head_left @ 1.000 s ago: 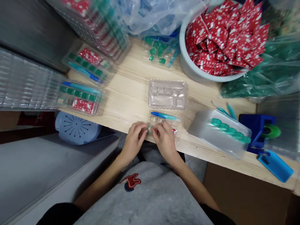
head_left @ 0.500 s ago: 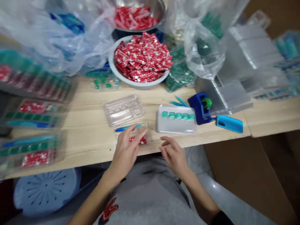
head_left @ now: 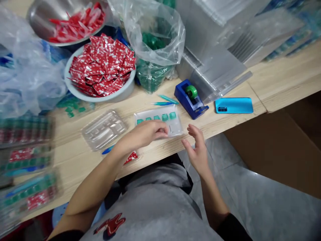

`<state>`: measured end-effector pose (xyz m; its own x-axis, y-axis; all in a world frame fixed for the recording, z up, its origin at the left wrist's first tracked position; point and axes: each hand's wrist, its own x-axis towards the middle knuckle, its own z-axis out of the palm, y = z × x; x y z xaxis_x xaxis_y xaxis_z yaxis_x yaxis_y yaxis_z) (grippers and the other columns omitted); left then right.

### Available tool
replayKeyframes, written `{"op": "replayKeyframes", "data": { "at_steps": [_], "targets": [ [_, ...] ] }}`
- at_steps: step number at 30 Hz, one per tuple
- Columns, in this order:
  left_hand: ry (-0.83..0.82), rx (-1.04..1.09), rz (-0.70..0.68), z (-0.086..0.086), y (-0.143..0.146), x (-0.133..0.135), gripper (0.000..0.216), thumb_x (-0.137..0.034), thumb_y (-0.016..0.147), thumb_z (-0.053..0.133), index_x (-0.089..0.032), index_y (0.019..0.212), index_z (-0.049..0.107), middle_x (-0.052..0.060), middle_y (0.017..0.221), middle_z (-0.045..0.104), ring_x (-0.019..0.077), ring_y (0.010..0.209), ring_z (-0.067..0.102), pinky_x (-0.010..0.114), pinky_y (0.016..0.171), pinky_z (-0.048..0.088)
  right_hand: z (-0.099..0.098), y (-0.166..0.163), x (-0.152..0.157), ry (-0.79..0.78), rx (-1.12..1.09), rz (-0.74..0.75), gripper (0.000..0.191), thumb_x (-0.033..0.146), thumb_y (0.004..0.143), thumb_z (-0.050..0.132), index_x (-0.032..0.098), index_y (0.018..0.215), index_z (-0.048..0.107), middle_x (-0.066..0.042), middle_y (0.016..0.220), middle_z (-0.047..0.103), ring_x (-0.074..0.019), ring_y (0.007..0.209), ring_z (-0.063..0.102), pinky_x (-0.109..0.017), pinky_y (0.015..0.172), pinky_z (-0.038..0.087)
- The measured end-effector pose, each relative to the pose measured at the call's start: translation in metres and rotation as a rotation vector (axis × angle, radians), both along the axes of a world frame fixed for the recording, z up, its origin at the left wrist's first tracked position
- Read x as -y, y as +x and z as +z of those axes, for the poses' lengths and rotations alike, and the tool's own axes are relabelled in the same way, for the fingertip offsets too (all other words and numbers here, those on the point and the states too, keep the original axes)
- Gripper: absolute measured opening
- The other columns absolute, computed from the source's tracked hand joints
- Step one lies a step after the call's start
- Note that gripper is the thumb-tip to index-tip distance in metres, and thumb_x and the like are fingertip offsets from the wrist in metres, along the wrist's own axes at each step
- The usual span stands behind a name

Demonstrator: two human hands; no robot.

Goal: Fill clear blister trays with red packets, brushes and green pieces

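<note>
At the near edge of the table [head_left: 225, 122], I am watching the left hand [head_left: 147, 134] lying with curled fingers on the white tray [head_left: 177, 126] of green caps [head_left: 165, 117], though I cannot tell whether it is gripping, while the right hand [head_left: 197, 152] is hovering open beside it.

Wood surface [head_left: 276, 77]. Grey bowl [head_left: 120, 95] w/ red packets [head_left: 102, 67], back L. Steel bowl [head_left: 37, 16] behind it, red strips inside. Clear bag [head_left: 152, 43] of green pcs, just R of grey bowl. Blue tape dispenser [head_left: 192, 98], green roll; cyan phone [head_left: 234, 105] near its R. Empty clear blister tray [head_left: 104, 129] front L. Two teal pens [head_left: 164, 101] beside dispenser. Filled trays [head_left: 25, 160] far L, blurred.
</note>
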<state>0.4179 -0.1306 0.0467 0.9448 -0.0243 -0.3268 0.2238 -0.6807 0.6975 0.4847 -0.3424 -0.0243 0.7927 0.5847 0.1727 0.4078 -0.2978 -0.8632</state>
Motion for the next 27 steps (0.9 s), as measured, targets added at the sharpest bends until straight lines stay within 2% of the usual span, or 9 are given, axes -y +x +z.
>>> {"op": "replayKeyframes", "data": {
  "at_steps": [5, 8, 10, 14, 20, 27],
  "targets": [
    [-0.001, -0.043, -0.033, 0.007, 0.001, 0.002, 0.014, -0.019, 0.092, 0.052, -0.019, 0.083, 0.063, 0.0, 0.084, 0.064, 0.015, 0.08, 0.059, 0.025, 0.072, 0.041, -0.011, 0.007, -0.019, 0.144, -0.199, 0.107, 0.068, 0.051, 0.086, 0.063, 0.028, 0.145, 0.037, -0.011, 0.144, 0.046, -0.025, 0.133, 0.047, -0.049, 0.11, 0.042],
    [0.062, -0.023, -0.015, 0.009, 0.0, 0.005, 0.018, -0.019, 0.094, 0.047, -0.019, 0.081, 0.059, 0.001, 0.087, 0.061, 0.015, 0.079, 0.057, 0.026, 0.071, 0.04, -0.016, 0.008, -0.026, 0.159, -0.291, 0.163, 0.08, 0.057, 0.082, 0.066, 0.028, 0.149, 0.031, -0.012, 0.149, 0.041, -0.0263, 0.137, 0.044, -0.05, 0.114, 0.038],
    [0.039, -0.025, -0.024, 0.008, 0.001, 0.004, 0.017, -0.018, 0.093, 0.047, -0.019, 0.079, 0.057, 0.0, 0.084, 0.059, 0.0145, 0.077, 0.056, 0.025, 0.069, 0.039, -0.018, 0.008, -0.03, 0.151, -0.337, 0.18, 0.085, 0.059, 0.08, 0.066, 0.029, 0.15, 0.029, -0.012, 0.15, 0.04, -0.0267, 0.138, 0.043, -0.05, 0.115, 0.037],
    [-0.065, -0.038, -0.059, 0.002, 0.003, -0.003, 0.014, -0.017, 0.09, 0.048, -0.019, 0.078, 0.054, -0.002, 0.077, 0.056, 0.0137, 0.073, 0.052, 0.024, 0.067, 0.037, -0.021, 0.006, -0.034, 0.185, -0.356, 0.162, 0.085, 0.058, 0.08, 0.068, 0.031, 0.15, 0.028, -0.01, 0.151, 0.04, -0.0268, 0.138, 0.043, -0.05, 0.114, 0.038],
    [-0.015, -0.049, -0.025, 0.003, 0.003, -0.001, 0.016, -0.015, 0.09, 0.047, -0.019, 0.076, 0.054, -0.002, 0.074, 0.054, 0.0131, 0.069, 0.05, 0.024, 0.063, 0.035, -0.022, 0.005, -0.034, 0.176, -0.35, 0.147, 0.086, 0.06, 0.078, 0.068, 0.03, 0.149, 0.031, -0.011, 0.149, 0.042, -0.0269, 0.137, 0.044, -0.051, 0.114, 0.039],
    [-0.062, -0.057, 0.007, 0.005, 0.006, 0.001, 0.014, -0.016, 0.087, 0.059, -0.019, 0.074, 0.053, -0.004, 0.072, 0.053, 0.0118, 0.067, 0.049, 0.024, 0.064, 0.034, -0.025, 0.006, -0.034, 0.187, -0.328, 0.144, 0.083, 0.056, 0.078, 0.07, 0.032, 0.148, 0.032, -0.01, 0.149, 0.041, -0.0271, 0.137, 0.043, -0.052, 0.115, 0.037]
  ]
}}
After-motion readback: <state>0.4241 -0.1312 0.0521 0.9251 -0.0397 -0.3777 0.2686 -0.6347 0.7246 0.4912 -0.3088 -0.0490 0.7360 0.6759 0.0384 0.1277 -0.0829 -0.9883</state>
